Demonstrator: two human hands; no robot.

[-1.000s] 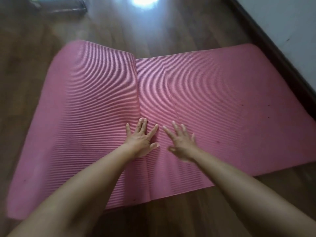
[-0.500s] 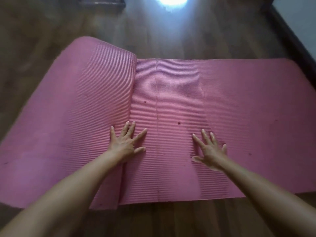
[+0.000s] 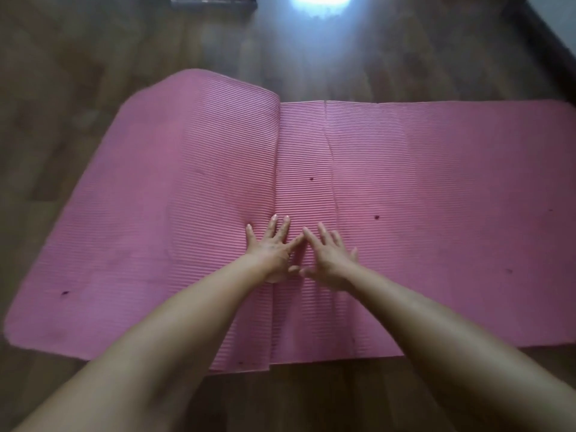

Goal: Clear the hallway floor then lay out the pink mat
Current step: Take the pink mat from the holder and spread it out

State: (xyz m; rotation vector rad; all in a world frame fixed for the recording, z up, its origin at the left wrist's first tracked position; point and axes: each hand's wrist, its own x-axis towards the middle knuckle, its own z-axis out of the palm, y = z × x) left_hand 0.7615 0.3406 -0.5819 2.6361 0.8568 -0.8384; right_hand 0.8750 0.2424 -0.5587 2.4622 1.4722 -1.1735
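— Change since half a second back?

— Both hands have come together. I log the right hand (image 3: 330, 260) moved in from well out on the flat part until its forefinger tip touches the left's; the left hand (image 3: 271, 249) has shifted only a little.

— Item one, hands?

— Left: palm down, fingers (image 3: 273, 226) spread, pressed flat on the mat (image 3: 436, 213), right at the fold line. Right: palm down, fingers (image 3: 324, 236) spread, flat on the mat just beside the left. Neither pinches anything. Thumb tips nearly meet.

— Item two, mat?

— Pink, ribbed, lying on the wooden floor (image 3: 93, 73). Right portion flat. Left portion humped up, its edge overlapping the flat part along a line running away from me. A thin crease (image 3: 330, 157) runs just right of that line. Several small dark specks on the surface.

— Item three, surroundings?

— Bright glare (image 3: 321, 0) on the floor beyond the mat. Dark skirting board (image 3: 551, 51) at far right. I cannot tell what the dark object (image 3: 212, 0) at the top edge is.
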